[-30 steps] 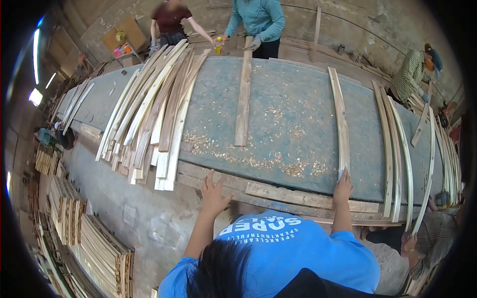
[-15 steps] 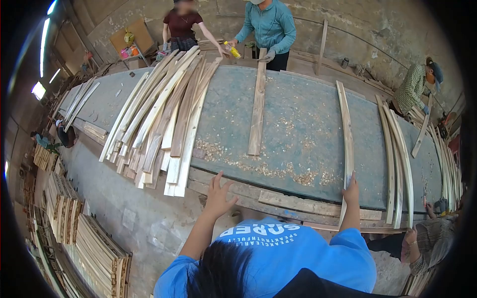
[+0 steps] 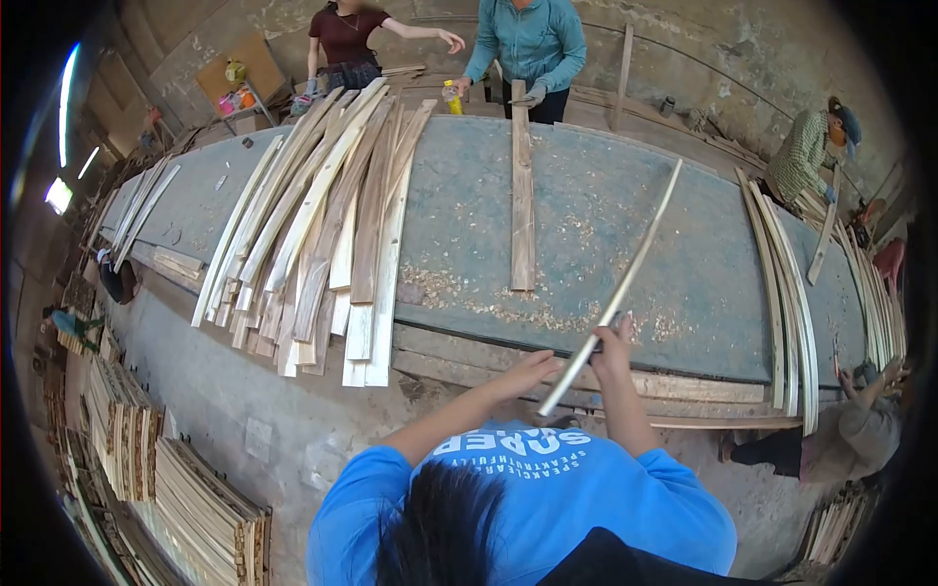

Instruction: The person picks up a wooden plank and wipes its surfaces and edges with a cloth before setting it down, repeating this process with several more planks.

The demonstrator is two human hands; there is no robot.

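My right hand point(image 3: 613, 347) is closed round a long thin wooden strip point(image 3: 641, 256), nearer its close end. The strip stands on its narrow edge and slants over the table's near side, its far end over the tabletop. My left hand point(image 3: 530, 373) is just left of the strip's near end, fingers stretched toward it and apart from it. Wood shavings point(image 3: 537, 314) lie scattered on the blue-grey tabletop point(image 3: 454, 215). Across the table, a co-worker in a teal shirt point(image 3: 532, 44) has one gloved hand on a flat board point(image 3: 523, 195) and a yellow bottle point(image 3: 452, 96) by the other.
Left on the table lies a big pile of wooden strips point(image 3: 322, 215). More strips point(image 3: 787, 293) lie to the right, near a crouching person point(image 3: 860, 430). Another person in maroon point(image 3: 350, 39) stands opposite. Stacked boards point(image 3: 210, 508) stand on the floor at lower left.
My right hand has turned the strip onto its edge and swung its near end left. My left hand has come right, toward it. The yellow bottle has left the maroon-shirted person's hand area.
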